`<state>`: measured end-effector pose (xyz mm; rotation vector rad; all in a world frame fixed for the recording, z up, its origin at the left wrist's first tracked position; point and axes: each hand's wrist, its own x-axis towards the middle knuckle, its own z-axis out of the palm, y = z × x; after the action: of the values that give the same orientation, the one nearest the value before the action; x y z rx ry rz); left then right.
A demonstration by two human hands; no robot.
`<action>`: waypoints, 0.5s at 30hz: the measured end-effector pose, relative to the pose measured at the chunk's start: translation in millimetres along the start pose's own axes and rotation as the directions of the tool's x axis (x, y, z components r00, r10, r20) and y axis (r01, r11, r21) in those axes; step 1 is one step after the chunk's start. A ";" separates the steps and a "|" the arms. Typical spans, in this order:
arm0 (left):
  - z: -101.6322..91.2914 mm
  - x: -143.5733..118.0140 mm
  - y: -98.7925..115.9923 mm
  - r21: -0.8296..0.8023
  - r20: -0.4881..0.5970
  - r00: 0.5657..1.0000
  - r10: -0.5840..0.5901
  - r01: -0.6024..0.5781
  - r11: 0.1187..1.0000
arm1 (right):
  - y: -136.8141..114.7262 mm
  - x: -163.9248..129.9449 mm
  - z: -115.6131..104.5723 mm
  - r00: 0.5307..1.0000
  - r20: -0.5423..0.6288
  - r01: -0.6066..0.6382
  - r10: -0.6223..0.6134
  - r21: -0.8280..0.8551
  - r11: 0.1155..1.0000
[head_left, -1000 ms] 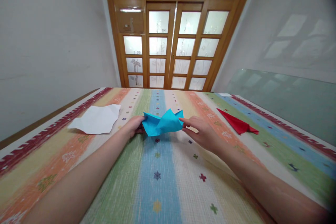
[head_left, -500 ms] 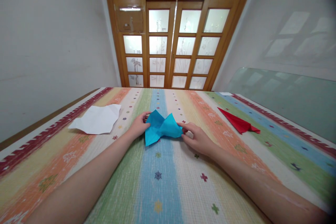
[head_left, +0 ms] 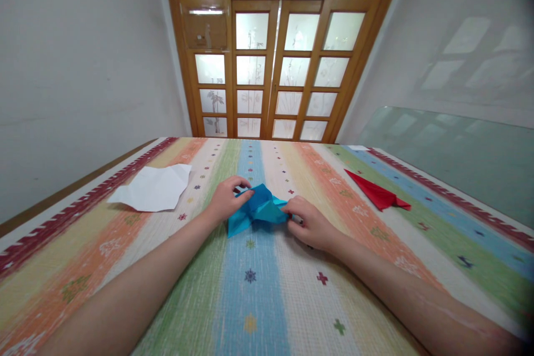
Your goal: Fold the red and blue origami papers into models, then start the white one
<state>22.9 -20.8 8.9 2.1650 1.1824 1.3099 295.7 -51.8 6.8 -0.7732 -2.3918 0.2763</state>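
A partly folded sheet of blue paper (head_left: 261, 210) lies between my two hands at the middle of the table, its creased flaps raised. My left hand (head_left: 228, 197) pinches the paper's upper left part between thumb and curled fingers. On the other side, my right hand (head_left: 308, 221) grips the right-hand corner between thumb and forefinger, the other fingers curled in. Part of each edge is hidden under the fingertips.
A creased white sheet of paper (head_left: 154, 189) lies to the left. To the right rests a folded red paper plane (head_left: 377, 192). A striped, patterned cloth (head_left: 258, 300) covers the table. Wooden doors with glass panes (head_left: 267, 67) stand beyond its far edge.
My left hand has moved right and over the top of the blue paper, pressing its upper left flap down. The raised right flap is lower, and my right hand's fingers have curled in more.
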 end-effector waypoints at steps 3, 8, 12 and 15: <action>1.2 -0.5 8.9 0.094 0.027 0.999 0.022 -0.025 0.995 | -4.7 1.2 -1.9 0.999 0.030 0.035 -0.034 -0.035 0.999; 0.8 -1.6 21.5 0.290 0.031 0.999 -0.011 0.002 0.957 | -15.2 2.4 -4.4 0.996 0.060 0.060 -0.059 -0.016 0.998; 0.1 -2.2 26.8 0.392 0.029 1.000 -0.012 -0.001 0.920 | -24.6 3.7 -5.7 0.997 0.032 0.067 -0.070 0.087 0.994; 0.0 -3.0 30.9 0.402 0.033 0.999 0.013 -0.025 0.915 | -31.0 6.0 -5.5 0.997 -0.070 0.037 -0.026 0.173 0.984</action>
<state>36.9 -41.4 27.2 2.4698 1.5349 1.1103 280.7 -73.3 25.3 -0.6531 -2.2788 0.4334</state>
